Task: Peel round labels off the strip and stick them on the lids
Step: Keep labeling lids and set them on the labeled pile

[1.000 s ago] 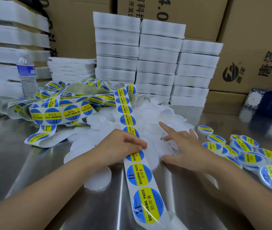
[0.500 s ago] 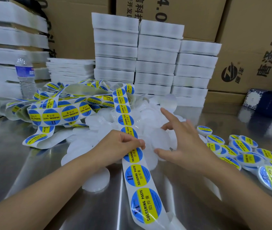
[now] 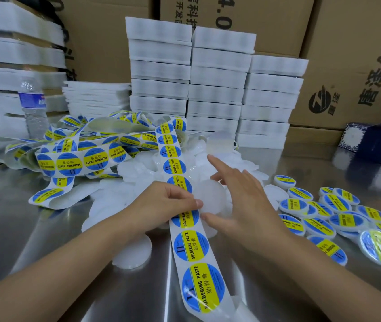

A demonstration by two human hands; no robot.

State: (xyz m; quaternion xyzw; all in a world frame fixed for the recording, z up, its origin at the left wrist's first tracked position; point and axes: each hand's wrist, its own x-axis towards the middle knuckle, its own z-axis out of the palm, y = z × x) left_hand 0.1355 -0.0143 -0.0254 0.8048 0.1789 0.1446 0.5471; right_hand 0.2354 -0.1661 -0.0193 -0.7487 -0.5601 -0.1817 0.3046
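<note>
Head view. The strip (image 3: 176, 167) runs near to far across the steel tabletop (image 3: 22, 240). Its blue-and-yellow round labels (image 3: 191, 245) read "SOLDERING PASTE", and two whole ones lie nearer than the left hand (image 3: 161, 205), whose fingers pinch the strip. The right hand (image 3: 247, 201) holds its fingers spread over a plain lid (image 3: 208, 194) on the white pile (image 3: 136, 169). More than ten labelled lids (image 3: 338, 219) lie to the right. The far cartons (image 3: 359, 66) read "AHA".

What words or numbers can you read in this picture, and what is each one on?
"SOLDERING PASTE", "助焊膏", "II": round labels on the strip.
"唐泽AHA", cut off at the edge: right cardboard box.
"4.0", partly cut off: middle cardboard box.
Water bottle label: too blurred to read.
</note>
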